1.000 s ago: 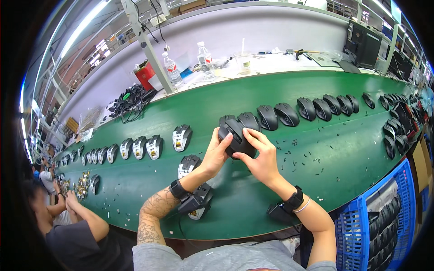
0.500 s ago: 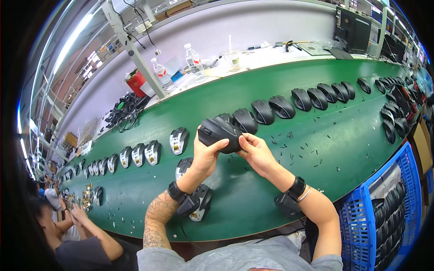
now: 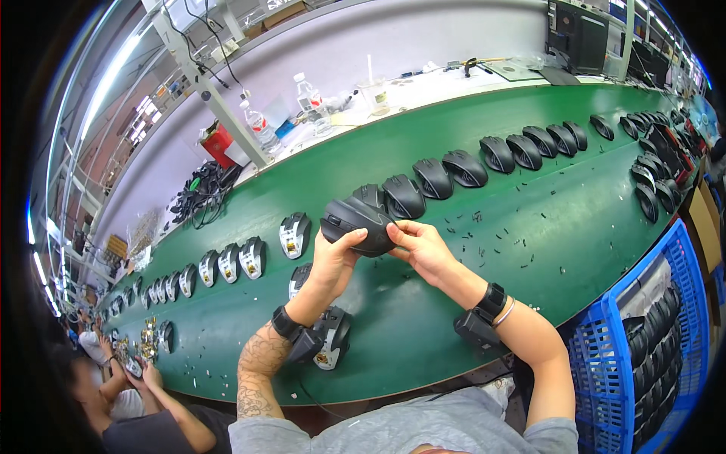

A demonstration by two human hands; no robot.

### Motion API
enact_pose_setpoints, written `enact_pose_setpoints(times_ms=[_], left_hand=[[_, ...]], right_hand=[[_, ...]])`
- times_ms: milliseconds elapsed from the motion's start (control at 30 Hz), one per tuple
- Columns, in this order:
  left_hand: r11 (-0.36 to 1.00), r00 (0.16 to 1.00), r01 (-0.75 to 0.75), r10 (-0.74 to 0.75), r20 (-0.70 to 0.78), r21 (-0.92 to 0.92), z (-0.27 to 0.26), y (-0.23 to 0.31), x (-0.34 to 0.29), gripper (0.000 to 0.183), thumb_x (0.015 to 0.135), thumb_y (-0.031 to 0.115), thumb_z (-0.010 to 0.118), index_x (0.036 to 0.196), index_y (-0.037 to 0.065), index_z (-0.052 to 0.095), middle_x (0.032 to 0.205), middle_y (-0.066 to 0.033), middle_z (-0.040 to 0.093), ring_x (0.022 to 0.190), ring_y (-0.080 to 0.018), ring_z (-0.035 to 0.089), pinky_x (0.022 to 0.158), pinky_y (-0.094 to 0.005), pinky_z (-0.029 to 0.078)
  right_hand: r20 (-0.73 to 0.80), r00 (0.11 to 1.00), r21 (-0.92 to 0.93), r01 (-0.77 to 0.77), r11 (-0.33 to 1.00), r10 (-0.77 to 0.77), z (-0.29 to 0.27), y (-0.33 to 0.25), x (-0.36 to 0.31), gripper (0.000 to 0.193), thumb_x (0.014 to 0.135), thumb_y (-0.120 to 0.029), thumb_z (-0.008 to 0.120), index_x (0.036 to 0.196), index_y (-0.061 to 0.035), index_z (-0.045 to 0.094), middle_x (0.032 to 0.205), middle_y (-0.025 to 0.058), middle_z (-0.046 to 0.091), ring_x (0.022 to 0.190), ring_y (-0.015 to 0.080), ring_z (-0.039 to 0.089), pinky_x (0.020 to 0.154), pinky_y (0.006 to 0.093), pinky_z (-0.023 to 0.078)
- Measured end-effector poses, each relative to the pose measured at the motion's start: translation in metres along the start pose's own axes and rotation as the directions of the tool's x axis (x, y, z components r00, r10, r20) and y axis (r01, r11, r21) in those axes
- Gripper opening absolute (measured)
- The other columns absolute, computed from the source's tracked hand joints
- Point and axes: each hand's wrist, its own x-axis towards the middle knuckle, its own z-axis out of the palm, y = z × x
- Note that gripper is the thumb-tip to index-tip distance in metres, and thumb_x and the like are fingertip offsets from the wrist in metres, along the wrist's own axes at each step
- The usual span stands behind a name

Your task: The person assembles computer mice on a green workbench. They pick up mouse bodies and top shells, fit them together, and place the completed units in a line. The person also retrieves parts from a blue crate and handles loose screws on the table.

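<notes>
Above the green workbench I hold a black computer mouse. My left hand wraps round its left side, thumb on top. My right hand is closed on its right edge with thumb and fingertips; whether a small part is pinched there is hidden. Just behind the held one, finished-looking black mice stand in a line running off to the right. Leftward, mice with white-silver, uncovered ends continue the line. Close to my left forearm, another such mouse lies on the bench, with one more partly behind my left hand.
Small black bits are scattered over the green bench. A blue crate of black mouse parts stands at the right. Bottles and a cup sit on the white back shelf. A co-worker's hands work at the far left.
My view has shifted slightly. The mouse stays in both hands, a little more tilted, and my right fingers still grip its right edge. The co-worker's hands have moved apart.
</notes>
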Motion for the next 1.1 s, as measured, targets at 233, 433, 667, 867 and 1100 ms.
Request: enact_pose_setpoints(times_ms=[233,433,667,867,1100], left_hand=[[0.999,1.0,0.027,-0.027,0.0,-0.028,0.002,0.004,-0.001,0.043,0.074,0.002,0.066,0.113,0.003,0.049,0.108,-0.0103,0.058,0.102,-0.023,0.057,0.088,-0.0382,0.049],[0.961,0.974,0.181,-0.206,-0.099,-0.211,-0.002,0.007,0.003,0.038,0.085,0.029,0.057,0.115,0.008,0.049,0.11,-0.0075,0.057,0.102,-0.0203,0.056,0.091,-0.039,0.044],[0.915,0.932,0.346,-0.36,-0.033,-0.207,0.001,0.01,0.009,0.053,0.091,0.049,0.044,0.121,0.006,0.045,0.117,-0.0125,0.052,0.11,-0.0279,0.052,0.096,-0.0463,0.041],[0.915,0.917,0.397,-0.399,-0.014,-0.066,0.001,0.01,0.015,0.039,0.094,0.025,0.047,0.123,-0.002,0.042,0.12,-0.0226,0.05,0.111,-0.0327,0.053,0.096,-0.0462,0.043],[0.939,0.938,0.343,-0.339,-0.077,0.036,-0.002,0.008,0.017,0.037,0.091,0.022,0.054,0.117,-0.003,0.048,0.111,-0.022,0.054,0.101,-0.0318,0.058,0.084,-0.0449,0.051]], right_hand=[[0.026,0.999,0.001,0.036,0.999,-0.036,-0.012,0.011,0.01,0.03,0.086,-0.029,0.064,0.099,-0.0017,0.061,0.096,0.0051,0.062,0.091,0.0131,0.057,0.082,0.0309,0.047],[-0.007,0.999,-0.068,0.053,0.996,-0.054,-0.013,0.006,0.011,0.029,0.087,-0.028,0.062,0.096,-0.0005,0.062,0.093,0.006,0.063,0.087,0.0142,0.059,0.079,0.0302,0.049],[-0.143,0.99,-0.038,-0.017,0.999,0.012,-0.016,-0.005,0.012,0.038,0.088,-0.034,0.06,0.096,0.0035,0.061,0.093,0.0104,0.064,0.082,0.0166,0.062,0.074,0.0285,0.05],[-0.169,0.985,0.01,-0.03,0.999,0.032,-0.019,-0.007,0.011,0.039,0.087,-0.033,0.06,0.097,0.0046,0.061,0.091,0.0106,0.064,0.08,0.0167,0.062,0.071,0.0281,0.049],[-0.179,0.982,0.031,-0.061,0.998,0.065,-0.018,-0.001,0.015,0.038,0.088,-0.032,0.059,0.099,0.0048,0.06,0.094,0.0119,0.063,0.082,0.0178,0.061,0.071,0.0304,0.05]])
